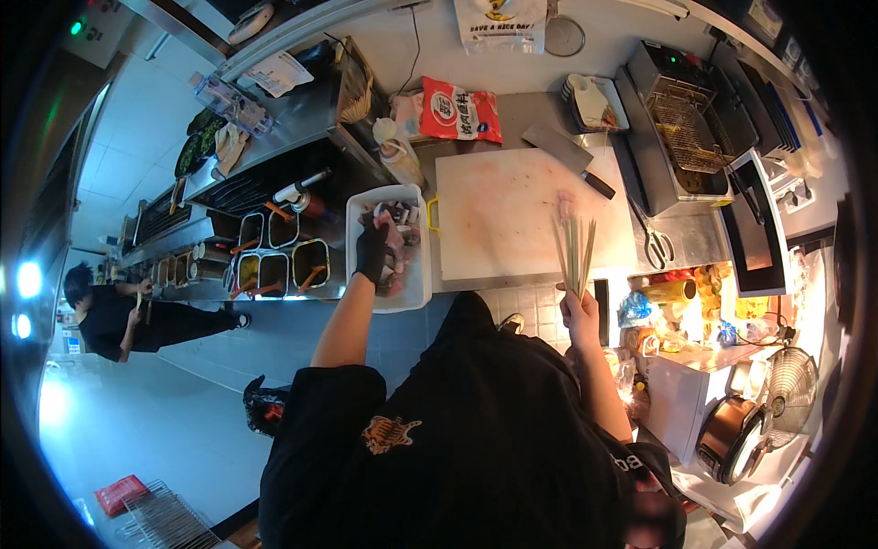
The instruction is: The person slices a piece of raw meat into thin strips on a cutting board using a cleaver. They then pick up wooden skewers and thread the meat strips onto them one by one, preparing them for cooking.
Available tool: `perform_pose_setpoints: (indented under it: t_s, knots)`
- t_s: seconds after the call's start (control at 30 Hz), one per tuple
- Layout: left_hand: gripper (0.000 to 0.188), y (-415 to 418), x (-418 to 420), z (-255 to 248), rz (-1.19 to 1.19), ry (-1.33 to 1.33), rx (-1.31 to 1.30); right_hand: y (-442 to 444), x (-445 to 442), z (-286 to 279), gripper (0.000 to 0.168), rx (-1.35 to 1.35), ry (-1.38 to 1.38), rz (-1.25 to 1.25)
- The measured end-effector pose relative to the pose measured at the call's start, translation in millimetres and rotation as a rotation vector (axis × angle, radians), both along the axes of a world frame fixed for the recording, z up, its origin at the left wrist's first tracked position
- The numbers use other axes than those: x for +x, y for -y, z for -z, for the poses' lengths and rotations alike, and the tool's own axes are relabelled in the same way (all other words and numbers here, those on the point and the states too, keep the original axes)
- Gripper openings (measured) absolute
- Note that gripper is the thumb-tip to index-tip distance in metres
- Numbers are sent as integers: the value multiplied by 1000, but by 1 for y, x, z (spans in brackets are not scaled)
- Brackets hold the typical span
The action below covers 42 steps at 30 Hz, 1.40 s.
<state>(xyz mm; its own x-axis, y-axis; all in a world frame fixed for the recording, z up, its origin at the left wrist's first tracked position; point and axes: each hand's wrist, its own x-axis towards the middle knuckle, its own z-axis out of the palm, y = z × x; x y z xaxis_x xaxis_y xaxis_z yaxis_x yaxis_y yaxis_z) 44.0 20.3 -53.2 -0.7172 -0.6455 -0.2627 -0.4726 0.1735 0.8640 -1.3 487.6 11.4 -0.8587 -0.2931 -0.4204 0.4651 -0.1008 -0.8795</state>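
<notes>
My left hand [371, 250], in a black glove, reaches down into a white plastic bin [423, 288]. Its fingers touch a pink piece of raw meat [392, 233] among other pink and dark grey pieces; whether they grip it is not clear. My bare right hand [580, 312] holds a bundle of thin bamboo skewers [575, 254] by the lower ends, their tips fanned out over the cutting board. A small pink piece of meat [565, 204] lies on the white cutting board [501, 226], just beyond the skewer tips.
A cleaver [559, 147] rests across the board's far right corner. Scissors [655, 240] lie right of the board, before a deep fryer [686, 130]. Sauce containers [273, 274] and a squeeze bottle [400, 161] stand left. Another person [130, 309] stands farther left.
</notes>
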Motion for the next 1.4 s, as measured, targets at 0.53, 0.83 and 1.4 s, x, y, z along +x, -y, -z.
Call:
perform_pose_setpoints:
  t_s: [0.53,0.83,1.4]
  knots:
    - [11,-135,-101,-224,595,-1061,1366,61,-3,-125,13,-102,-360,-168]
    - [31,-177,-87,-256,359,-902,957,54,-5,-133,9,-36,-373,-129]
    - [16,-189,-82,-276,197,-816,923,43,10,-154,24,129,-541,-17]
